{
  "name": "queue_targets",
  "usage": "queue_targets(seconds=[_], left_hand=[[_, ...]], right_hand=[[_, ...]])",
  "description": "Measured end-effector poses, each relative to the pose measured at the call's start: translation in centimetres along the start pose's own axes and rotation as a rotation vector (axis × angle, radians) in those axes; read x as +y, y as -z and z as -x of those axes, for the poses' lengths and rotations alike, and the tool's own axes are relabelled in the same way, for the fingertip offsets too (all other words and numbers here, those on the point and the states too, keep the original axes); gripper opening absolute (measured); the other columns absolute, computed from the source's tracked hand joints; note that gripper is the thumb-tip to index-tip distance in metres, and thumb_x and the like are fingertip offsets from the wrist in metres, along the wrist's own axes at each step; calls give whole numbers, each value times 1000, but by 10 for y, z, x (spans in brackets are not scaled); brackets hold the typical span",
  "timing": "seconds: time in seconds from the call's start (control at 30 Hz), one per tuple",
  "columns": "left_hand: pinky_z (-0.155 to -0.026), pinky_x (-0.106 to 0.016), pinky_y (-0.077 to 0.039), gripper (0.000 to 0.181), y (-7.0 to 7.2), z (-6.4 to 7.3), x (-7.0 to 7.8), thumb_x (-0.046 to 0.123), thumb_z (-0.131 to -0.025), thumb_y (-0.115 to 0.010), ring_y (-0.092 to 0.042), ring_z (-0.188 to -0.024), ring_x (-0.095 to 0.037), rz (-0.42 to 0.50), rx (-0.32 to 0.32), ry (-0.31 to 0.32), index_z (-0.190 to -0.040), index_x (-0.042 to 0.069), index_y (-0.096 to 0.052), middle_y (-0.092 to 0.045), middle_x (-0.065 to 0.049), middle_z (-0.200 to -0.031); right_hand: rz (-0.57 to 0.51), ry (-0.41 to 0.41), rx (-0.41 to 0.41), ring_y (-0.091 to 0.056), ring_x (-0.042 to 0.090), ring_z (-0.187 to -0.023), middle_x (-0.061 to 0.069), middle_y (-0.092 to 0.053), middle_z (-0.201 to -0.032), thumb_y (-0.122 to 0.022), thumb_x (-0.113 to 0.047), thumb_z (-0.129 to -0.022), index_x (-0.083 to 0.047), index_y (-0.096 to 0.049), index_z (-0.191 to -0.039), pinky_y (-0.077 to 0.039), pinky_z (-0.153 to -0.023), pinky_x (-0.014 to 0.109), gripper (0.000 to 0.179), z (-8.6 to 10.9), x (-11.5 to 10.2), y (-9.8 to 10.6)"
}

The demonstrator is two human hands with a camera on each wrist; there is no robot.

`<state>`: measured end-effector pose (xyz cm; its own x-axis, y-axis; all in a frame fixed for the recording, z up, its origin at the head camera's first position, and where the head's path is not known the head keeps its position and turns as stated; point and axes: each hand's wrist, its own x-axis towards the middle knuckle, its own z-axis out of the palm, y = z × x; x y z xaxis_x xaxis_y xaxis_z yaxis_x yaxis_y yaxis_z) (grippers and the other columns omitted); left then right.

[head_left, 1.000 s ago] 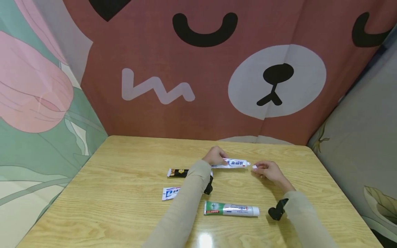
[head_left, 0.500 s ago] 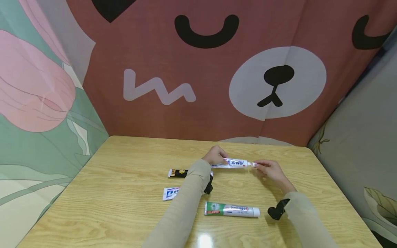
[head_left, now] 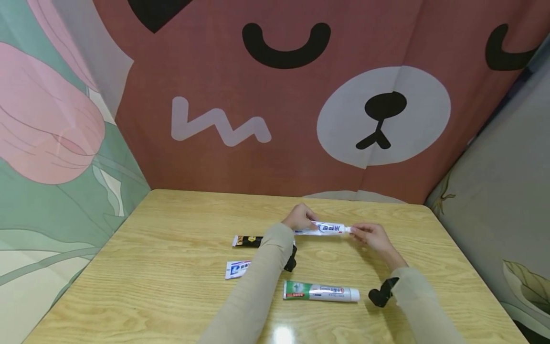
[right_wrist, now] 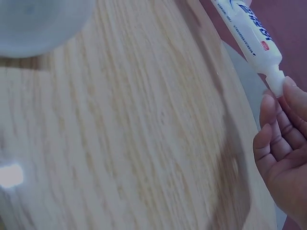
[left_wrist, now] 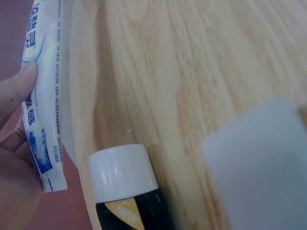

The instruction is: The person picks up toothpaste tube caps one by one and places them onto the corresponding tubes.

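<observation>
My left hand grips a white toothpaste tube with blue lettering near its flat end, thumb on the front in the left wrist view. The tube points right, raised over the table. With thumb and fingertips my right hand pinches the small white cap, which sits at the tube's nozzle. In the right wrist view the remaining fingers of that hand are loosely curled below the cap.
A black tube with a white cap lies under the left forearm. Nearer is another white-and-blue tube, partly hidden by the sleeve. A green-and-silver toothpaste tube lies at the front of the wooden table.
The right hand has brought the cap leftward, from apart from the nozzle onto the tube's end. The left hand and its tube have stayed nearly still.
</observation>
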<state>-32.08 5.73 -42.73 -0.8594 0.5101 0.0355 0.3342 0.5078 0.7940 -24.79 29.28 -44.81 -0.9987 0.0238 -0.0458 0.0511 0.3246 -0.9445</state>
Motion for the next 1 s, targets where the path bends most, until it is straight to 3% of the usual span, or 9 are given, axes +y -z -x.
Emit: queue_targets(seconds=[0.2, 0.53, 0.7, 0.87, 1.0], left_hand=[[-64, -19, -47, 11, 1, -2, 2, 3, -73, -74, -59, -73, -10, -19, -4, -4, -85, 2, -73, -69, -4, -82], [-65, -18, -47, 11, 2, -2, 6, 5, -74, -74, -59, -75, -9, -22, -22, -14, -85, 3, -73, -69, -4, -85], [-66, -20, -48, 13, 2, -1, 5, 3, -75, -73, -59, -77, -11, 17, -11, 21, -87, 3, -73, -69, -4, -87], [-66, -20, -48, 13, 4, -1, 1, 2, -74, -73, -59, -77, -12, 39, 4, 22, -87, 2, -73, -69, -5, -87], [-66, -21, -48, 12, 5, 1, 0, 3, -74, -74, -60, -77, -12, 47, 6, 26, -86, 3, -73, -69, -5, -87]], right_hand=[[14, 13, 17, -53, 9, -62, 6, -61, -72, -53, -17, -93, 14, -59, -95, -46, -54, 23, 31, -2, 1, -1], [104, -29, 3, -43, 6, -51, -2, -51, -57, -41, -34, -97, 10, -58, -77, -36, -46, 20, 51, -5, 1, -2], [130, -22, -28, -51, 10, -59, 5, -58, -70, -37, -42, -97, 13, -58, -93, -42, -52, 24, 59, -1, -3, 0], [39, -9, -68, -54, 12, -70, 11, -62, -89, -51, -30, -93, 12, -50, -118, -45, -59, 28, 49, 0, -5, 4], [9, 7, -79, -54, 13, -69, 8, -63, -83, -57, -18, -91, 14, -54, -114, -46, -60, 29, 40, -1, -5, 3]])
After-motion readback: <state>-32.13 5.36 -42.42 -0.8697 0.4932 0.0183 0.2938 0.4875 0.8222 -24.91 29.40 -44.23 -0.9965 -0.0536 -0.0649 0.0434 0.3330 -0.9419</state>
